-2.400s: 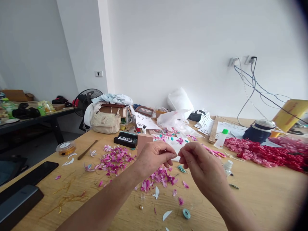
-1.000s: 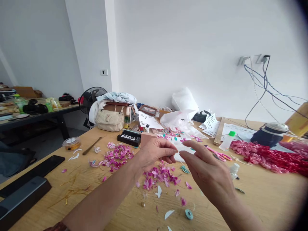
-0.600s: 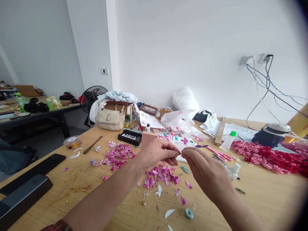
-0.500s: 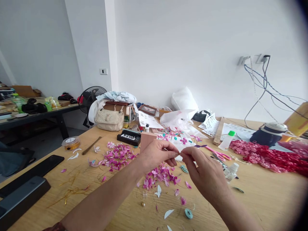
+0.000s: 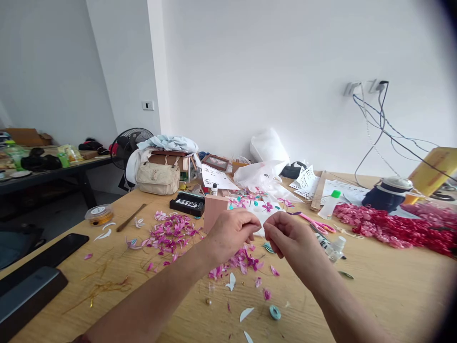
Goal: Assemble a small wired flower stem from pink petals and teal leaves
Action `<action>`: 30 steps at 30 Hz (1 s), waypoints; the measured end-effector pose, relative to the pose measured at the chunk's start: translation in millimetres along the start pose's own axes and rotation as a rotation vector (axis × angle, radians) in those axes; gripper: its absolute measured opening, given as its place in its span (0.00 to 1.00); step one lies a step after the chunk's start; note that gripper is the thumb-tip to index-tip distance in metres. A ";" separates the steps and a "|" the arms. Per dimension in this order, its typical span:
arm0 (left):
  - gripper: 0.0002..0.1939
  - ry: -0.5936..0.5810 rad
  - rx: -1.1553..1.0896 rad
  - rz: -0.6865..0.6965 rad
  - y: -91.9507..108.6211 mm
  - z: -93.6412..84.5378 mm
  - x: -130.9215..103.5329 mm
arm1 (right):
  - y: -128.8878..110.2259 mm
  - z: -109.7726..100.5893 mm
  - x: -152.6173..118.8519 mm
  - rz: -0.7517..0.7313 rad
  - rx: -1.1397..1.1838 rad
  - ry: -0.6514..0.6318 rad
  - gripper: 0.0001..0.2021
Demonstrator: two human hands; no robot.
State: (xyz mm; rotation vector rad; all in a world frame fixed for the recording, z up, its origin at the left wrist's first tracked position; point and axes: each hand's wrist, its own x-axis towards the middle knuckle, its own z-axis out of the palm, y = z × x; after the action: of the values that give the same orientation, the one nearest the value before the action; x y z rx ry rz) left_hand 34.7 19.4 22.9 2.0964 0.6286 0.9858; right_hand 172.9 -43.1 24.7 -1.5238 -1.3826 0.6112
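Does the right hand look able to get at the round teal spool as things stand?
Probably yes: the teal spool lies uncovered on the tabletop, with only low scraps and petals near it. The right hand's fingertips are pinched, though; whether they hold something thin is unclear.

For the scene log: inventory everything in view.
worktable: one, light brown, foreground
petals: many, pink, mid-table
spool: one, teal, front
scissors: one, pink-handled, right
green-capped bottle: one, translucent, right
round tub: one, clear, left
tray: one, black, behind petals
handbag: one, beige, back-left
fan: one, black, back-left
plastic bags: several, white, back
frilly strands: many, red-pink, right
lidded pot: one, navy, right
package: one, yellow, right
cables: several, mixed, right wall
left hand: one, bare, centre
right hand: one, bare, centre
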 end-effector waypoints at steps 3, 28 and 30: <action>0.04 -0.029 -0.283 -0.241 -3.5 -2.2 3.7 | 0.8 -6.6 0.6 -0.069 -0.134 0.081 0.09; 0.09 -0.271 -0.850 -0.432 -15.4 -13.5 5.5 | 14.2 -18.3 -2.1 -0.974 -0.834 0.067 0.12; 0.10 -0.270 -0.834 -0.429 -14.2 -13.1 5.5 | 12.5 -15.3 -1.9 -0.969 -0.821 0.076 0.12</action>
State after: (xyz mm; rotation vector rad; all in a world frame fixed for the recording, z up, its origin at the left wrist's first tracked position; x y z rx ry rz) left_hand 25.7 37.1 20.2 1.2498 0.3991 0.5577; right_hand 191.3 -48.4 19.6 -1.1750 -2.1918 -0.6811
